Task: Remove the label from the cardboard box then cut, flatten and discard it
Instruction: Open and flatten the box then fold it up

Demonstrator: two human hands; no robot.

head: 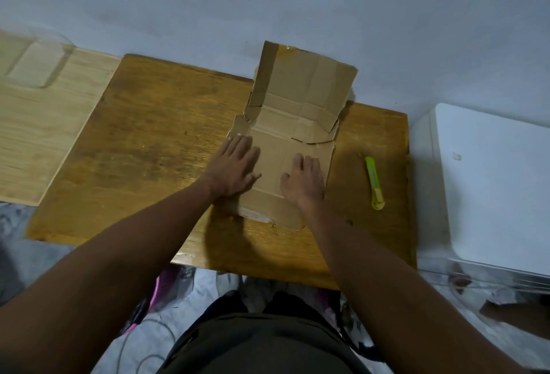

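Flattening stage of the box task, seen from above. The cardboard box [293, 147], already cut open, lies just right of the frame's centre on a dark wooden table [154, 141]. Its near panels lie flat on the tabletop, while the far panels [303, 85] stand tilted up toward the pale wall [297, 1] at the top of the frame. The left hand [233, 167] lies palm down with fingers straight, partly on the left edge of the cardboard and partly on the table. The right hand [303, 180] presses palm down on the flat panel a little to its right, its fingers spread and only slightly bent. Neither hand grips anything. A yellow-green utility knife [374, 184] rests on the table to the right of the box, apart from both the cardboard and the hands. A lighter wooden board [44, 123] occupies the left of the frame and a white container [488, 180] the right. Whether the label is off cannot be told, since no label is visible. By judgement, the step in hand is pressing the sheet flat; the next move calls for pushing the raised far panels down along their creases until all of it lies level, ready for discarding.
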